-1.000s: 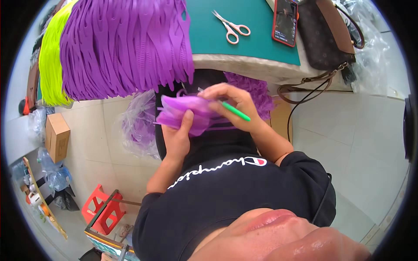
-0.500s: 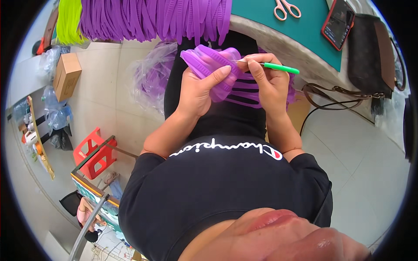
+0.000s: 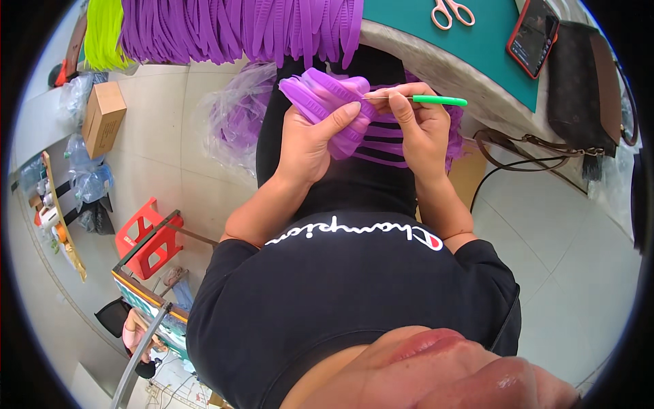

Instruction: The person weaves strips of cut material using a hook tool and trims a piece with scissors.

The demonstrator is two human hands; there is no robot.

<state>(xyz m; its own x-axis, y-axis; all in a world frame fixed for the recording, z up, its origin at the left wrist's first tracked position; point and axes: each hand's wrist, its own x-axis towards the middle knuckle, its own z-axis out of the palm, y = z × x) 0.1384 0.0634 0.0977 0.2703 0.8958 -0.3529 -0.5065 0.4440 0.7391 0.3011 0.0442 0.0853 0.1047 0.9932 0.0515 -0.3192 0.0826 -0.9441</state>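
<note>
Up in front of my lap, my left hand [image 3: 308, 143] is closed around a bunched, soft purple rubbery piece [image 3: 320, 97] with ridged bands, its thumb pressed on top. From the right, my right hand [image 3: 426, 133] pinches a thin metal-shafted tool with a green handle [image 3: 439, 101]. The handle sticks out to the right beyond the fingers, and the fine shaft points left at the purple piece. Whether the tip has entered the piece is too small to tell. Purple strips [image 3: 381, 151] hang just below the hands, over my dark clothing.
Many ridged purple straps [image 3: 238, 31] hang over the table edge ahead, beside lime-green ones [image 3: 103, 34]. On the green mat [image 3: 409, 27] lie pink-handled scissors [image 3: 452, 12] and a phone [image 3: 533, 37]. A clear bag [image 3: 235, 119], a carton [image 3: 104, 119] and a red stool [image 3: 146, 238] stand left.
The hands keep nearly the same place. The tool has levelled slightly, and the purple piece has shifted a little to the left.
</note>
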